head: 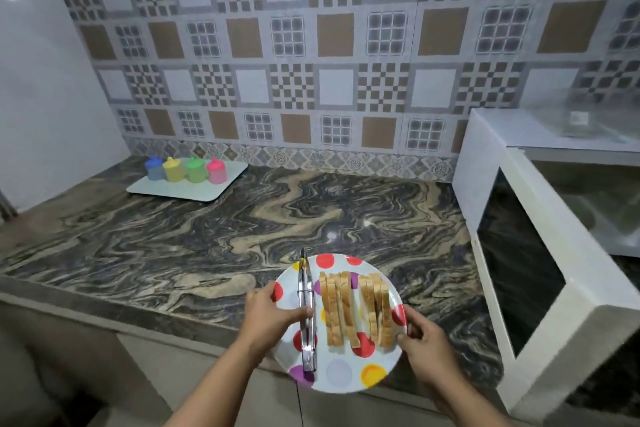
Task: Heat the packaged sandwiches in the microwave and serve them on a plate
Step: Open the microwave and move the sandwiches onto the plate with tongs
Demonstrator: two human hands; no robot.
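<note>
A: Which step is this?

B: Serving, I'd judge. The sliced bread sandwiches stand in two rows on the round white plate with coloured dots, lower centre of the frame, at the near edge of the dark swirled stone counter.

A: And the hands?

B: The left hand grips the plate's left rim, thumb pressing the metal tongs lying there. The right hand has its fingers curled round the right rim.

A: The white microwave?

B: At right, door hanging open.

A: Next?

B: Probably set the plate level on the counter, keeping the tongs from sliding.
</note>
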